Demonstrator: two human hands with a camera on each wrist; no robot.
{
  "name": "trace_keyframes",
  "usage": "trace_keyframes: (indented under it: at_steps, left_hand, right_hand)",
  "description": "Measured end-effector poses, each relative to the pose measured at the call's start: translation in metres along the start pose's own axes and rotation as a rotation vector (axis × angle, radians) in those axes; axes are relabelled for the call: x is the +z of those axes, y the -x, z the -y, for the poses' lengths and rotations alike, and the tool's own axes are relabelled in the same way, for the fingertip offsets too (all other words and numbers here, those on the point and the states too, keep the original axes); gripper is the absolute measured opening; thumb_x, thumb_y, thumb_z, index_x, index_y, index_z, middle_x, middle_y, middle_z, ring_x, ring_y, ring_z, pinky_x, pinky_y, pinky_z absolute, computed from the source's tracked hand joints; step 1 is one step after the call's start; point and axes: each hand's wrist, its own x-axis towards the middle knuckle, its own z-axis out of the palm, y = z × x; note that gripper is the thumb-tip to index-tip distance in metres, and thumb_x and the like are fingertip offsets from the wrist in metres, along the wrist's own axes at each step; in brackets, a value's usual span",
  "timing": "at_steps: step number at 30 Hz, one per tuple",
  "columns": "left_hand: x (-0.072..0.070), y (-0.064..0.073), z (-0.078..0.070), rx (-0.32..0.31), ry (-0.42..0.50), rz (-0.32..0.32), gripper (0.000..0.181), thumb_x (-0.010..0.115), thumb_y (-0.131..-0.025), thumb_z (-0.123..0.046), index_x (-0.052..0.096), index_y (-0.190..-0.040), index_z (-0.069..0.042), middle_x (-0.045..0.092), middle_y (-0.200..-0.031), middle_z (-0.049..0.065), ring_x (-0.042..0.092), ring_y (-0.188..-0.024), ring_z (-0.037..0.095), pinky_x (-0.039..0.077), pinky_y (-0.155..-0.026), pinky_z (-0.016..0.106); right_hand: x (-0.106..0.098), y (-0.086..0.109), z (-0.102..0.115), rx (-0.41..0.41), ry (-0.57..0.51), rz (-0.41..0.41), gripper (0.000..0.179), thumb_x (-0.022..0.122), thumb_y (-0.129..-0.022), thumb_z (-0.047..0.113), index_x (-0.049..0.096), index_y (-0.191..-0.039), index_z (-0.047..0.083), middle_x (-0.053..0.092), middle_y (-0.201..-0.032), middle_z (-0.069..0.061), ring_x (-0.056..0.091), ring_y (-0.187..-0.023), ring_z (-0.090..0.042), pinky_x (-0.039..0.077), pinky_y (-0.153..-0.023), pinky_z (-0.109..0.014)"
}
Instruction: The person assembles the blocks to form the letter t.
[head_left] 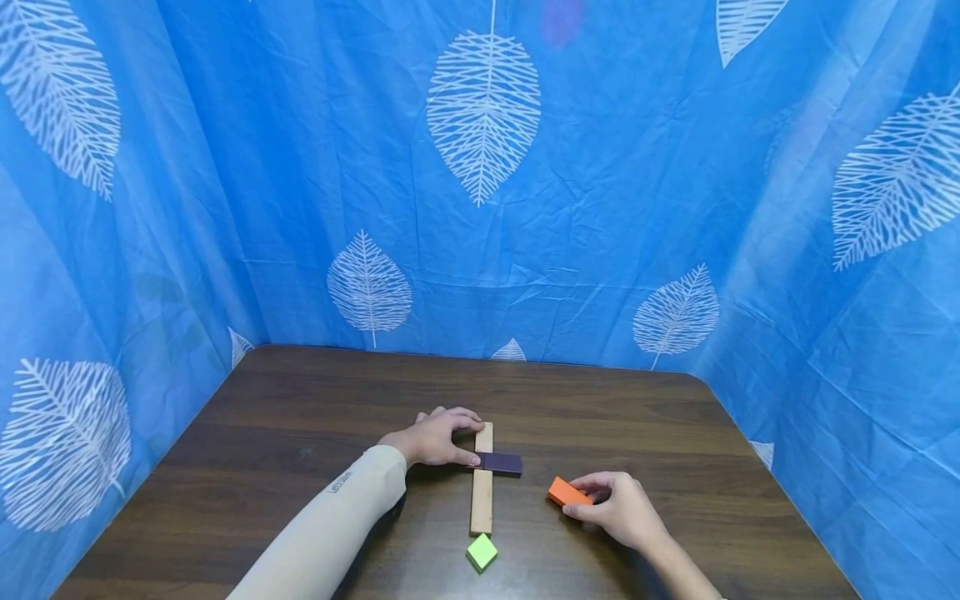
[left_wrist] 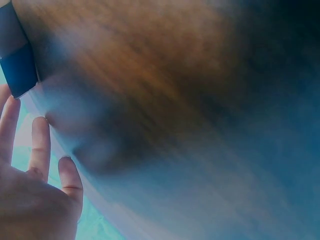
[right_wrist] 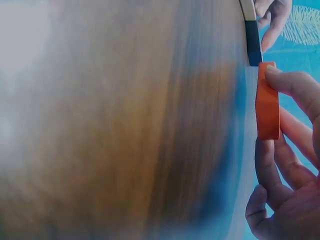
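Note:
Pale wooden blocks lie end to end in a line, an upper one (head_left: 485, 438) and a longer lower one (head_left: 482, 504). Dark purple blocks (head_left: 502, 465) cross between them. My left hand (head_left: 435, 436) reaches over the left side of this cross, its thumb on the purple part and its forefinger at the upper wooden block. What lies under that palm is hidden. In the left wrist view a fingertip meets a dark block (left_wrist: 19, 70). To the right of the cross, my right hand (head_left: 626, 508) pinches an orange block (head_left: 566, 491) between thumb and fingers.
A lime-green block (head_left: 482, 552) sits turned like a diamond at the lower wooden block's near end. The brown wooden table (head_left: 315, 392) has rounded far corners. Blue leaf-patterned cloth (head_left: 480, 242) hangs behind it and along both sides.

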Motion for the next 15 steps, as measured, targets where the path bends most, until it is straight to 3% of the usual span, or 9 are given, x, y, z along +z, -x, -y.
trace_keyframes:
  at_steps: [9, 15]
  left_hand:
    - [0.000, 0.000, 0.000, 0.002, -0.007, -0.005, 0.059, 0.082, -0.084, -0.043, 0.065, -0.136, -0.022, 0.053, -0.143, -0.007, 0.041, -0.131, 0.026, 0.025, -0.106, 0.057]
    - [-0.001, 0.000, 0.001, 0.003, -0.008, -0.001, 0.059, 0.082, -0.084, -0.043, 0.065, -0.136, -0.022, 0.052, -0.144, -0.006, 0.041, -0.132, 0.026, 0.026, -0.106, 0.057]
  right_hand:
    - [0.009, 0.004, 0.009, -0.123, -0.049, 0.186, 0.032, 0.089, -0.076, 0.026, 0.078, -0.101, 0.009, 0.068, -0.083, 0.003, 0.061, -0.070, -0.009, 0.049, -0.061, -0.025]
    - [0.019, 0.005, 0.018, -0.142, -0.065, 0.267, 0.025, 0.090, -0.076, 0.024, 0.079, -0.096, 0.014, 0.068, -0.081, 0.006, 0.061, -0.069, -0.008, 0.050, -0.062, -0.025]
